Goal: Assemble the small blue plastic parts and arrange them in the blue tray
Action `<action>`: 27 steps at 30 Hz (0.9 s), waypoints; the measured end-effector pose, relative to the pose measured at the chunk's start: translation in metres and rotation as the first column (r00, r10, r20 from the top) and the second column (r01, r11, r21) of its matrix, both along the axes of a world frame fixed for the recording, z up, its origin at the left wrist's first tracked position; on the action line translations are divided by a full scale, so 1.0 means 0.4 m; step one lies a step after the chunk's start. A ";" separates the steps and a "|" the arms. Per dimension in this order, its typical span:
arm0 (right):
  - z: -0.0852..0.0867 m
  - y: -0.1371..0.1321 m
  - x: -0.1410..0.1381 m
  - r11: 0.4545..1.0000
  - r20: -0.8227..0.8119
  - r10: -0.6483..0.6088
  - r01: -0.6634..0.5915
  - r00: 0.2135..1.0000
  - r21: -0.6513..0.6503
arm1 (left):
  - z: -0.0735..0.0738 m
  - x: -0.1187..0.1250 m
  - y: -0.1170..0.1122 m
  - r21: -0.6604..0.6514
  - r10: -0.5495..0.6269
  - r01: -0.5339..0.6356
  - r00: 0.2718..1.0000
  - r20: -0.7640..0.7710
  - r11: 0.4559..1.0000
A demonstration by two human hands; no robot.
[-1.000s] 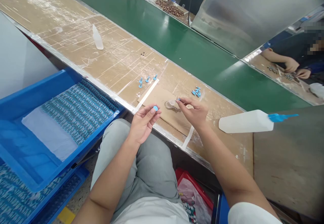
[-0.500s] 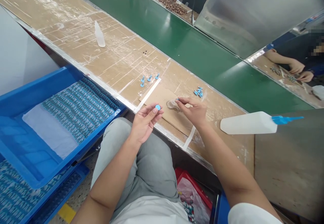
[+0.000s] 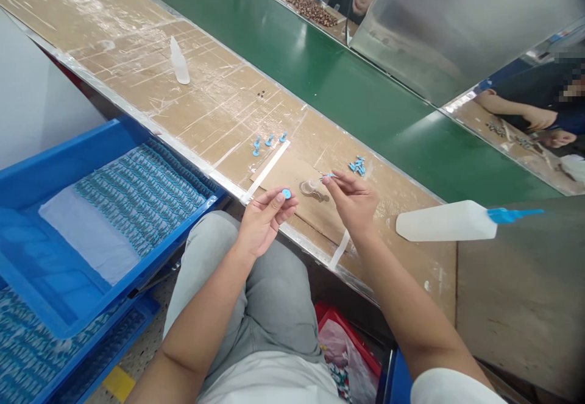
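My left hand [image 3: 267, 218] pinches a small round blue disc [image 3: 286, 193] between thumb and fingers, near the table's front edge. My right hand [image 3: 356, 203] is closed on a small thin blue piece [image 3: 327, 177] at its fingertips; its exact kind is too small to tell. Just left of those fingertips, a small clear dish [image 3: 308, 187] rests on a cardboard sheet [image 3: 315, 215]. Beyond my right hand lies a little heap of blue pieces [image 3: 357, 166]. Several blue disc-and-stem parts [image 3: 256, 147] stand on the table farther left.
A large white bottle with a blue nozzle [image 3: 445, 221] lies to the right; a smaller white bottle [image 3: 180, 63] stands far left. A green conveyor belt [image 3: 311, 69] runs behind. Blue trays [image 3: 109, 209] of parts sit at left. Co-workers' hands [image 3: 555, 130] show across the belt.
My right hand has drawn slightly right, away from the clear dish, with the thin blue piece in its fingertips. My left hand is nearly still. Co-workers' hands across the belt have shifted.
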State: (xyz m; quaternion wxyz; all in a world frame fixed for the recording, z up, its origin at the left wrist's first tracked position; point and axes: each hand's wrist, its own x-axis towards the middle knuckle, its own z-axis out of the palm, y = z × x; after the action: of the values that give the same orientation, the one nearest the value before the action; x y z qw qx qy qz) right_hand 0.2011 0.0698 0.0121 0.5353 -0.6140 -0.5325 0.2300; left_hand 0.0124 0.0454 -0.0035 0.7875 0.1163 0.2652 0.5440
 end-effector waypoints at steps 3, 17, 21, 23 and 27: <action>0.027 -0.042 -0.054 0.999 -0.131 0.011 -0.005 0.991 0.047 | 0.004 0.004 -0.003 -0.002 -0.006 0.006 1.000 -0.020 1.000; 0.021 -0.116 -0.172 0.994 -0.324 0.099 -0.077 0.941 0.081 | 0.006 0.000 -0.017 0.073 -0.033 0.032 0.999 0.012 0.997; 0.025 -0.119 -0.179 0.993 -0.324 0.096 -0.070 0.941 0.091 | 0.004 -0.001 -0.016 0.081 -0.032 0.031 0.999 0.012 0.996; 0.027 -0.119 -0.182 0.994 -0.317 0.088 -0.064 0.944 0.087 | 0.005 -0.002 -0.016 0.078 -0.029 0.029 1.000 -0.002 0.997; 0.030 -0.118 -0.186 0.994 -0.311 0.091 -0.065 0.946 0.093 | 0.007 -0.003 -0.016 0.061 -0.022 0.023 0.999 -0.031 0.998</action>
State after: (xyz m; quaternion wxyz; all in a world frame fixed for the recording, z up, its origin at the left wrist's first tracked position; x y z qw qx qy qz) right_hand 0.1268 0.0225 0.0241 0.6284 -0.5254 -0.4732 0.3243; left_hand 0.0113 0.0388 -0.0006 0.7856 0.1516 0.2589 0.5412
